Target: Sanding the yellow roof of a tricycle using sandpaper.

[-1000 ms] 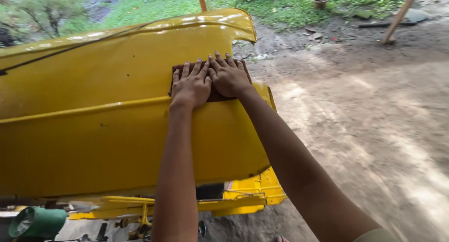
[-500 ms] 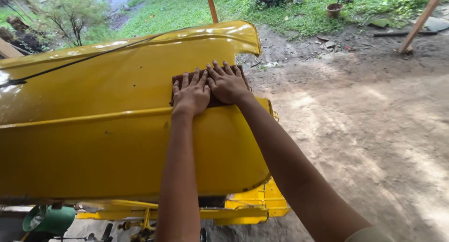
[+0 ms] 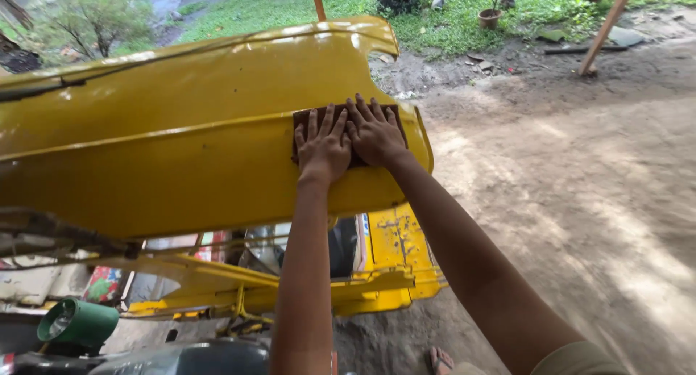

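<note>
Both hands — left [image 3: 322, 149], right [image 3: 375, 134] — lay flat, fingers spread, pressing a dark brown sanding sheet [image 3: 304, 118] against the curved yellow metal panel [image 3: 181, 143], grasping nothing.

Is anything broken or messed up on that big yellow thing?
Yes. The lower yellow metal panel beneath the curved yellow body panel shows dark chipped, scratched patches in its paint. The panel under both hands looks smooth and glossy.

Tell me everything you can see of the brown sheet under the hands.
The brown sheet is a dark, flat, roughly rectangular piece, possibly sandpaper. It lies pressed against the yellow panel, on the ridge near its right end. The left hand and right hand lie flat on it side by side, fingers spread, covering most of it; only its upper and left edges show.
</note>
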